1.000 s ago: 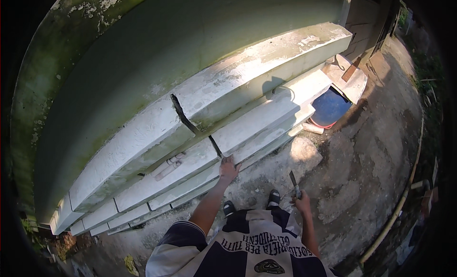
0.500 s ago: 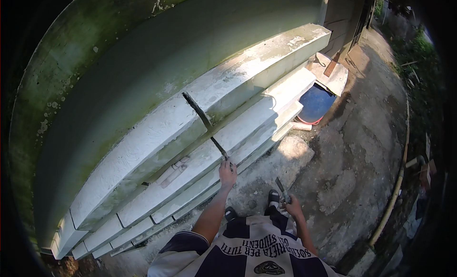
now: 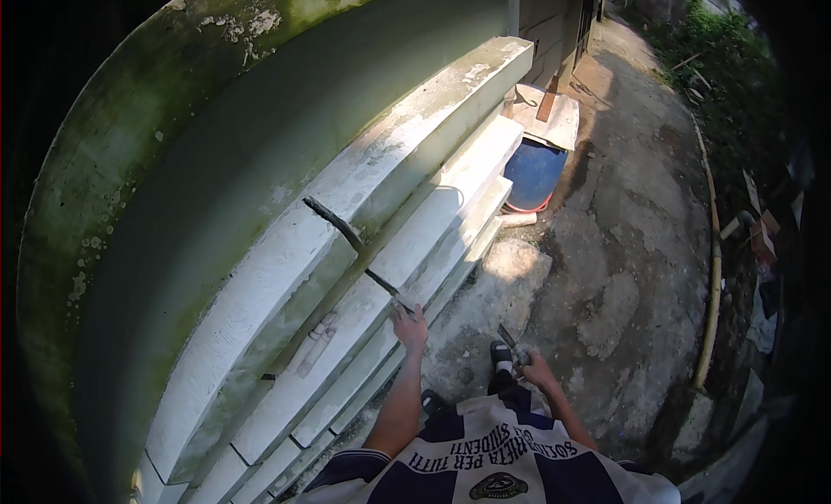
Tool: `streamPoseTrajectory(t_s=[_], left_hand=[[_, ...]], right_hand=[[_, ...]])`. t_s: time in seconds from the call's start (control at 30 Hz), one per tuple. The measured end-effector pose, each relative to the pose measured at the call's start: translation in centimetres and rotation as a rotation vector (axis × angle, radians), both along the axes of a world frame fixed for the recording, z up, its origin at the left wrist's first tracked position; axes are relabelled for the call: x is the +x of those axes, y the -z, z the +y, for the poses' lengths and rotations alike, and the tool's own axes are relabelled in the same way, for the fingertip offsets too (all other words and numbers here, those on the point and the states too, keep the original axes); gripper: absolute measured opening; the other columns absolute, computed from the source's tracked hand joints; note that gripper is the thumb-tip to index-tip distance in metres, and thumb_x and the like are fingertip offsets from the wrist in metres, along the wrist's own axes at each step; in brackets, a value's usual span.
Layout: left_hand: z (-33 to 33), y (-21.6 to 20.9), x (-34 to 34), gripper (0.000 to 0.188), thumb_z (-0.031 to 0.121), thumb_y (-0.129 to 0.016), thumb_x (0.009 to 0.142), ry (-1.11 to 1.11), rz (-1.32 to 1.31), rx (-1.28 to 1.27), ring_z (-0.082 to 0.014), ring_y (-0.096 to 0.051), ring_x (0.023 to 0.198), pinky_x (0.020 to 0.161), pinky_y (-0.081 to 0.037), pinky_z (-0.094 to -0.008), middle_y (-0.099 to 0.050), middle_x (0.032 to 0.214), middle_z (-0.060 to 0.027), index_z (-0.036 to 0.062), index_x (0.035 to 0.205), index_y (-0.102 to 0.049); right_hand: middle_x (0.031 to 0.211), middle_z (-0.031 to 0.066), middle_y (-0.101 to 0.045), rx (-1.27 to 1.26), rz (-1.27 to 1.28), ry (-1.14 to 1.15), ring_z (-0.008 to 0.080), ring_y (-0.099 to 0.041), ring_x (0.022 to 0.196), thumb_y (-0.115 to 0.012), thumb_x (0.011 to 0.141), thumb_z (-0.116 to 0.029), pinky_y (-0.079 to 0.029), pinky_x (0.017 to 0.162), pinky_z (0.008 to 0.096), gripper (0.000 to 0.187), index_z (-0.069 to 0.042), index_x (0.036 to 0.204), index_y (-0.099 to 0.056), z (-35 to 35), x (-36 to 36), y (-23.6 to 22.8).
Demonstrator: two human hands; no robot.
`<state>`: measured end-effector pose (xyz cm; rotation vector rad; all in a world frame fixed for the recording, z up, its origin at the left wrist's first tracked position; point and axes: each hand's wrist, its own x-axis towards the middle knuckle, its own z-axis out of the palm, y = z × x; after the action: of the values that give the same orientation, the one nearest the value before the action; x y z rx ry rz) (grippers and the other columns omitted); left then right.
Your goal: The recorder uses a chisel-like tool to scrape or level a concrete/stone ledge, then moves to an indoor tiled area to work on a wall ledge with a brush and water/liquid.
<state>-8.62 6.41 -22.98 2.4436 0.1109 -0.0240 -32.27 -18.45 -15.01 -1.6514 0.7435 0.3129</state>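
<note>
My left hand (image 3: 410, 327) reaches to the edge of a pale stepped ledge (image 3: 415, 266), at the lower end of a dark slot (image 3: 382, 284) that crosses it. Its thumb and fingers look apart, and I see nothing held in them. Farther up, another dark slot (image 3: 333, 222) cuts across the top ledge (image 3: 260, 283). My right hand (image 3: 538, 369) is closed round the handle of a small trowel (image 3: 507, 335), low and to the right of the ledges. The trowel's narrow grey blade points up and left, and the fingers hide most of its handle.
A blue drum (image 3: 531, 173), partly covered by a pale sheet (image 3: 554, 123), stands beyond the ledges' far end. A rough concrete path (image 3: 623, 235) runs along the right, with a long pipe (image 3: 713, 279) at its edge. My sandalled feet (image 3: 501, 353) stand close to the ledges.
The view has swung to the right, so the ledges and drum sit farther left. My left hand stays by the slot's lower end, its fingers more spread. My right hand still holds the trowel.
</note>
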Motion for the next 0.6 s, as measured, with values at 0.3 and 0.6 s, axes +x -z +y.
streamPoseTrajectory(t_s=[0.3, 0.6], left_hand=[[0.1, 1.6, 0.5, 0.068, 0.044, -0.048, 0.094, 0.049, -0.026, 0.009, -0.0392, -0.021, 0.142, 0.113, -0.026, -0.0483, -0.025, 0.151, -0.0264, -0.0010, 0.143, -0.034], [-3.6, 1.0, 1.3, 0.066, 0.046, -0.049, 0.093, 0.285, 0.022, 0.351, -0.0366, -0.016, 0.144, 0.113, -0.023, -0.0488, -0.019, 0.154, -0.0247, 0.0057, 0.144, -0.038]], right_hand=[[0.080, 0.0126, -0.065, 0.036, 0.053, -0.050, 0.0194, -0.066, 0.058, -0.061, 0.082, -0.007, -0.049, 0.043, 0.0313, 0.042, 0.004, 0.121, -0.051, 0.3, 2.7, 0.0], [0.076, 0.0077, -0.064, 0.037, 0.081, -0.109, 0.0144, -0.060, 0.053, -0.065, 0.084, -0.009, -0.046, 0.045, 0.0292, 0.045, 0.002, 0.125, -0.051, -3.3, 4.1, 1.8]])
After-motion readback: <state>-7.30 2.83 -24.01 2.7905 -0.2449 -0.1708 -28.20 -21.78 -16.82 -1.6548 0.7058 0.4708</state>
